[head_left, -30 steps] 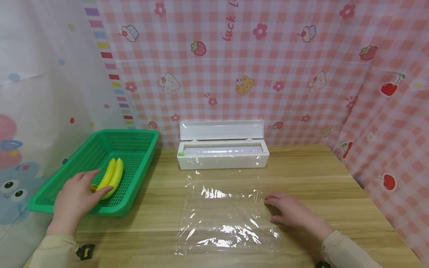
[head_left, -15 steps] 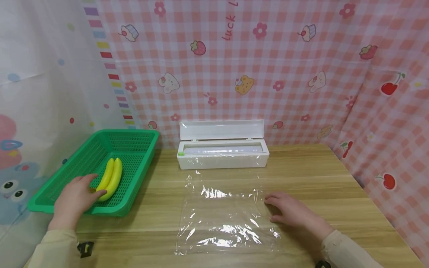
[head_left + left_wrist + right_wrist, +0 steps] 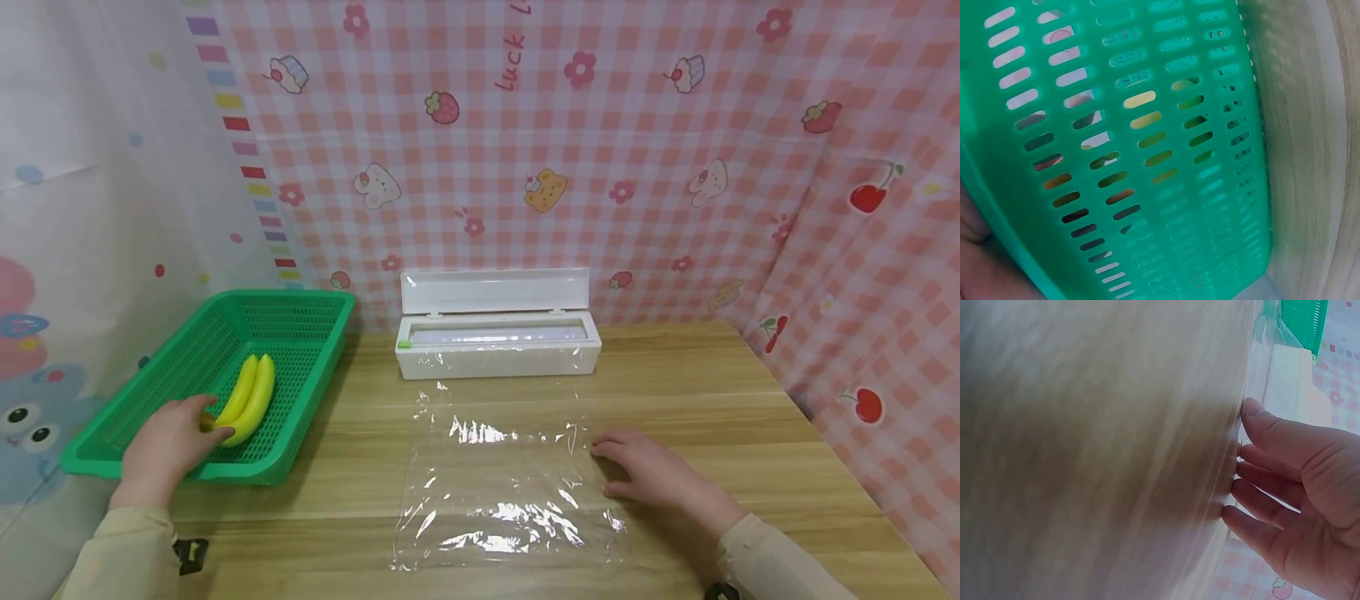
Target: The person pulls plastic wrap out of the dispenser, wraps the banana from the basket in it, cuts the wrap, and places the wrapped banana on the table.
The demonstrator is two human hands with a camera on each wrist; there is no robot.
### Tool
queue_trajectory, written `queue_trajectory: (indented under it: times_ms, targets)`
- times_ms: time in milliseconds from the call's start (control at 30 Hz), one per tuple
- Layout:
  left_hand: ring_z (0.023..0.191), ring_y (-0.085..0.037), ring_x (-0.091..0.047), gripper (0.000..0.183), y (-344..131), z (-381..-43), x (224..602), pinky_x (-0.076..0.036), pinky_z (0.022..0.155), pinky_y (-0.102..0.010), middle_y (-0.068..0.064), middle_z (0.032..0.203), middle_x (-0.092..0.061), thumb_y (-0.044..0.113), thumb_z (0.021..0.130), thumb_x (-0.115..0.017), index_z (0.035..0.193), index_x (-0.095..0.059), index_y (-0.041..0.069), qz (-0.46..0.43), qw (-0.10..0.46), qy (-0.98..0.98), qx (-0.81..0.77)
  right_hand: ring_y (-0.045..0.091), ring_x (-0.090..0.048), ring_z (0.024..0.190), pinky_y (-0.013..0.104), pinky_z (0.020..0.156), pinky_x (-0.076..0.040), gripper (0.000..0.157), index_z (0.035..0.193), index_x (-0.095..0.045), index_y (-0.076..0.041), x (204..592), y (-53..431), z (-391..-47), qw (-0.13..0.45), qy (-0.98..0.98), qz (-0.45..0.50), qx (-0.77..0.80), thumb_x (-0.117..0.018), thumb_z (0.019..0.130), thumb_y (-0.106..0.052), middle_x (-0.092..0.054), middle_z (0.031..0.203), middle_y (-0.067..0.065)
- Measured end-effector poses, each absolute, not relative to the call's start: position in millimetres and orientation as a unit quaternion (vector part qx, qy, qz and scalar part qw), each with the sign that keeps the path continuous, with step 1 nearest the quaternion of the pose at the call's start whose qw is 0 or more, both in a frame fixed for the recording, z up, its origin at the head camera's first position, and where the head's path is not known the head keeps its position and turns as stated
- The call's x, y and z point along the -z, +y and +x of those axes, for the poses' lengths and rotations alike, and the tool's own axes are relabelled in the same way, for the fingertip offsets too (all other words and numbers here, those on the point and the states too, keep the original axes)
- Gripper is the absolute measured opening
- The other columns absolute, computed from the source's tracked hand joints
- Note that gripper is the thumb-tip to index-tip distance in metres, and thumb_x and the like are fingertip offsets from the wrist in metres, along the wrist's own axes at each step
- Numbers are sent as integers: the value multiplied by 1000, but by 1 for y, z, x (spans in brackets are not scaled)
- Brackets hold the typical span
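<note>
A pair of yellow bananas [image 3: 258, 400], joined at the stem, lies in a green slotted basket [image 3: 300, 295] on the left. My left hand [image 3: 163, 448] reaches over the near rim and grips the stem end between thumb and fingers; that end is mostly hidden. In the left wrist view the basket wall [image 3: 1166, 194] fills most of the picture, yellow showing through its slots. A sheet of clear plastic wrap [image 3: 487, 467] lies flat on the table. By its right edge my right hand [image 3: 656, 479] rests with fingertips on the tabletop, fingers loosely bent.
Behind the sheet stands a white plastic-wrap dispenser [image 3: 498, 362], lid [image 3: 495, 292] raised, with the roll inside and a green slider [image 3: 405, 343] at its left end. The wooden table [image 3: 697, 375] backs onto a pink checked cloth [image 3: 480, 142].
The thumb and fingers of my left hand have closed in on the stem end, and the bananas have shifted slightly. My right hand stays in place.
</note>
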State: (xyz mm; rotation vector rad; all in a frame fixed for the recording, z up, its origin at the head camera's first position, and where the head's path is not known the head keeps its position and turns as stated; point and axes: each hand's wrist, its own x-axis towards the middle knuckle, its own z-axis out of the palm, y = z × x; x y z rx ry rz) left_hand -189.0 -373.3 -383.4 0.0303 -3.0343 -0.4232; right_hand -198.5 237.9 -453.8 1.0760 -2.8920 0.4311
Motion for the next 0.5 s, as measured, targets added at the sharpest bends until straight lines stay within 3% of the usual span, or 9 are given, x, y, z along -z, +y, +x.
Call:
queue_trajectory:
  times_ms: [500]
  targets:
    - [92, -52, -57, 48, -379, -193, 387, -49, 71, -61, -37, 107, -60, 14, 88, -71, 120, -54, -17, 3, 53, -988, 148, 39, -58, 113, 55, 98, -46, 49, 118, -65, 3, 455, 238, -199, 15, -927, 350, -138, -83, 77, -19, -61, 122, 17]
